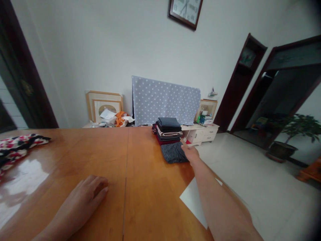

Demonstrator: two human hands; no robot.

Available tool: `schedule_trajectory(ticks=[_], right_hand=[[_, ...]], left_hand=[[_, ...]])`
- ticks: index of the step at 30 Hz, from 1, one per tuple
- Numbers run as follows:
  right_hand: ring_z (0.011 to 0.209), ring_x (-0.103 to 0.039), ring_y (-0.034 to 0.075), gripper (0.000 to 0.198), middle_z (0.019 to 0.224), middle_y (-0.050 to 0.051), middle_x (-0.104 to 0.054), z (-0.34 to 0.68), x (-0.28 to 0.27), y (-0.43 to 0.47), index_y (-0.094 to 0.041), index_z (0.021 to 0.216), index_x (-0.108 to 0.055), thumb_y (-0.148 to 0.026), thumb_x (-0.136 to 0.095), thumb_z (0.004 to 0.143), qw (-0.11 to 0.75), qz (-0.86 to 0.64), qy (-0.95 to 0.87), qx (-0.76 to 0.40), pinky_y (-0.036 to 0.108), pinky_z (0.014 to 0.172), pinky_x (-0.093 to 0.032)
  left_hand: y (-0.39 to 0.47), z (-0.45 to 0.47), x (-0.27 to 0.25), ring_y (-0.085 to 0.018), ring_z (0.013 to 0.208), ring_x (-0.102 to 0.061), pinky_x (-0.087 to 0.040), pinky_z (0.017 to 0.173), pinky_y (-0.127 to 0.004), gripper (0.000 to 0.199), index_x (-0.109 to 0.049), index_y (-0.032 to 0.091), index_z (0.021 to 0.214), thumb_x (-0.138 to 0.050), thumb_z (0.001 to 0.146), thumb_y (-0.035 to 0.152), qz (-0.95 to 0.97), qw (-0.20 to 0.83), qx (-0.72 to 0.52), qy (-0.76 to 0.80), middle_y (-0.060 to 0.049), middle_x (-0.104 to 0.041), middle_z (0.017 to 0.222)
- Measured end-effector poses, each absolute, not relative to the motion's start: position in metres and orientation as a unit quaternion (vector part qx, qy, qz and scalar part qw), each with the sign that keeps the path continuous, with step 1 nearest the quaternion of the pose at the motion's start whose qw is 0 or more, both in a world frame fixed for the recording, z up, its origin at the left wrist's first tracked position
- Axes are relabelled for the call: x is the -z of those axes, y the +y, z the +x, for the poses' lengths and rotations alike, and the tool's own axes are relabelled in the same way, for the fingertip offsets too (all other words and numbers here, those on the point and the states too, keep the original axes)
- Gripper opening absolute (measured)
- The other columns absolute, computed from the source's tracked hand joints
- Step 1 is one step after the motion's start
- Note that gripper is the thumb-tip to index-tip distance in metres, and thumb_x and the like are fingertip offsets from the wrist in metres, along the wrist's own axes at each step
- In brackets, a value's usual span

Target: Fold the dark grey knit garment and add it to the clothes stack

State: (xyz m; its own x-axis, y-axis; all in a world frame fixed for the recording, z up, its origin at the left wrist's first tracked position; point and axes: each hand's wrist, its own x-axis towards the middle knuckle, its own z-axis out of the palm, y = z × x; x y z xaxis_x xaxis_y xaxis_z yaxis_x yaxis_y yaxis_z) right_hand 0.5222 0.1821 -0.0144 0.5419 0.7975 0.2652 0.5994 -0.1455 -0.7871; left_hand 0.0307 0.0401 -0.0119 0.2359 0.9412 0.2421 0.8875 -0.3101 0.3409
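My right hand (190, 152) reaches out to the table's right edge, fingers stretched forward. It is at the right side of a folded dark grey garment (173, 153), seemingly touching it; its underside is hidden. Just behind that garment rises a neat stack of folded clothes (168, 129), blue-grey on top, with black, striped and dark red layers below. My left hand (87, 197) rests on the wooden table (147, 201), fingers loosely bent, thumb apart, with nothing in it.
A white sheet (194, 202) lies partly under my right forearm. Black, red and white patterned cloth (20, 145) lies at the far left. Beyond the table are a low white cabinet (200, 135), a dotted grey cover (165, 100) and picture frames (91, 105). A potted plant (282, 149) stands right.
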Motion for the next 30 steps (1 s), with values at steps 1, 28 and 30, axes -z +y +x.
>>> schedule_trajectory(ticks=[1,28,30], right_hand=[[0.08,-0.068,0.028,0.04,0.08,0.01,-0.073,0.519,0.014,0.182,-0.018,0.095,-0.076,-0.049,-0.071,0.07,0.454,-0.746,-0.474,-0.112,0.034,0.07,-0.048],[0.076,-0.066,0.021,0.043,0.084,0.006,-0.074,0.36,-0.011,0.062,-0.017,0.089,-0.071,-0.057,-0.067,0.075,0.392,-0.581,-0.619,-0.354,0.027,0.064,-0.047],[0.074,-0.064,0.021,0.044,0.082,0.006,-0.073,0.366,-0.017,0.053,-0.017,0.085,-0.07,-0.06,-0.062,0.078,0.437,-0.626,-0.581,-0.282,0.027,0.063,-0.045]], left_hand=[[0.04,0.031,0.012,-0.027,0.098,-0.062,-0.046,0.088,-0.038,0.036,-0.065,0.022,0.105,-0.045,0.092,0.05,0.783,0.065,-0.204,0.583,-0.008,-0.066,0.105],[0.022,0.04,-0.004,-0.023,0.09,-0.057,-0.041,0.081,-0.033,0.019,-0.063,0.022,0.093,-0.049,0.089,0.034,0.78,0.023,-0.214,0.588,-0.008,-0.06,0.094],[0.021,0.04,-0.005,-0.023,0.09,-0.057,-0.041,0.081,-0.034,0.02,-0.064,0.022,0.094,-0.049,0.09,0.034,0.779,0.026,-0.217,0.588,-0.008,-0.061,0.094]])
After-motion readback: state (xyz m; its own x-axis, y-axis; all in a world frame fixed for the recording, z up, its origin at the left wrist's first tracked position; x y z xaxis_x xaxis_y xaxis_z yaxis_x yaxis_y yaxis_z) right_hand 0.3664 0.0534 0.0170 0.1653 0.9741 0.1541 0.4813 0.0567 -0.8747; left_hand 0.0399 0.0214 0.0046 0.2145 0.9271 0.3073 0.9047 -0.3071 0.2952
